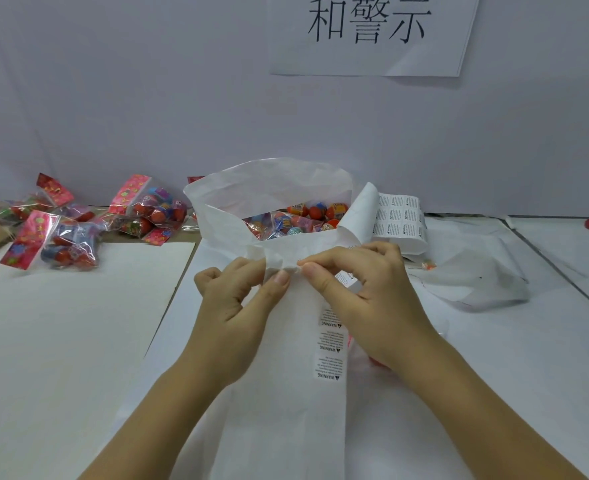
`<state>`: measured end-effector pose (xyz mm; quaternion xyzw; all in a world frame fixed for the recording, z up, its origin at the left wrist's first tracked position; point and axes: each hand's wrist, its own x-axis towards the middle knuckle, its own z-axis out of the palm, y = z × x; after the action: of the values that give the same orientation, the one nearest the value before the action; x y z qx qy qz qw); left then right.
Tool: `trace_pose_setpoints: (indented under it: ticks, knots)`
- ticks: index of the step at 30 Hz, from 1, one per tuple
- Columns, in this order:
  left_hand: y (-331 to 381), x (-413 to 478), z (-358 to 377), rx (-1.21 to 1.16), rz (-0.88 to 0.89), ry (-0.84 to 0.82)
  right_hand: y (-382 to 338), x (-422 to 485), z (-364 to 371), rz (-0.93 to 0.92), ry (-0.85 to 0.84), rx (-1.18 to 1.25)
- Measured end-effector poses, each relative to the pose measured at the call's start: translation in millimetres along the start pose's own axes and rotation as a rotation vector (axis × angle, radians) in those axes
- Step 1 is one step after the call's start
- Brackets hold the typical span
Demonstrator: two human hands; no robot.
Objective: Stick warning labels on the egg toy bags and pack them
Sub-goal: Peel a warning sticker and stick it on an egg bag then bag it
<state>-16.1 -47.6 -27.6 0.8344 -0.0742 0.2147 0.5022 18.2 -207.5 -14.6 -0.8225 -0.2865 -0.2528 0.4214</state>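
Two bare hands meet at the centre of the view, fingertips almost touching. The left hand [237, 299] pinches the crumpled top end of a label strip [327, 348] between thumb and forefinger. The right hand [365, 289] pinches the same end just beside it, thumb tip against forefinger, with the other fingers curled under.

The close pairing suggests one hand steadies the backing while the other picks a warning label loose. The strip runs down toward the viewer between the forearms, its printed warnings facing up. Both forearms enter from the bottom edge and converge in a V over the white table [61, 341].

Directly behind the hands stands an open white bag [269, 188] with packed egg toy bags [296, 220] inside, probably kept near for easy packing. Loose egg toy bags [71, 237] lie in a pile at far left. A curled label sheet [397, 220] sits just right of the white bag.
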Motion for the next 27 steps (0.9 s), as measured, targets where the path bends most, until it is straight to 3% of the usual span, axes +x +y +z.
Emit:
trace_pose_setpoints:
  ticks: [6, 12, 18, 21, 24, 27]
  knots:
    - [-2, 0, 1, 0.032, 0.052, 0.020, 1, 1, 0, -0.016, -0.022, -0.027]
    - [-3, 0, -1, 0.040, 0.000, 0.016, 8, 4, -3, 0.159, -0.132, 0.033]
    - [-8, 4, -2, 0.036, -0.194, 0.016, 8, 9, -5, 0.368, 0.122, 0.330]
    - [-12, 8, -2, 0.254, -0.331, 0.078, 10, 13, -9, 0.460, 0.247, 0.400]
    - [-8, 8, -5, 0.585, -0.212, 0.232, 8, 9, -6, 0.417, 0.277, 0.323]
    - [-3, 6, -4, 0.631, 0.095, 0.246, 2, 2, 1, 0.200, 0.295, 0.136]
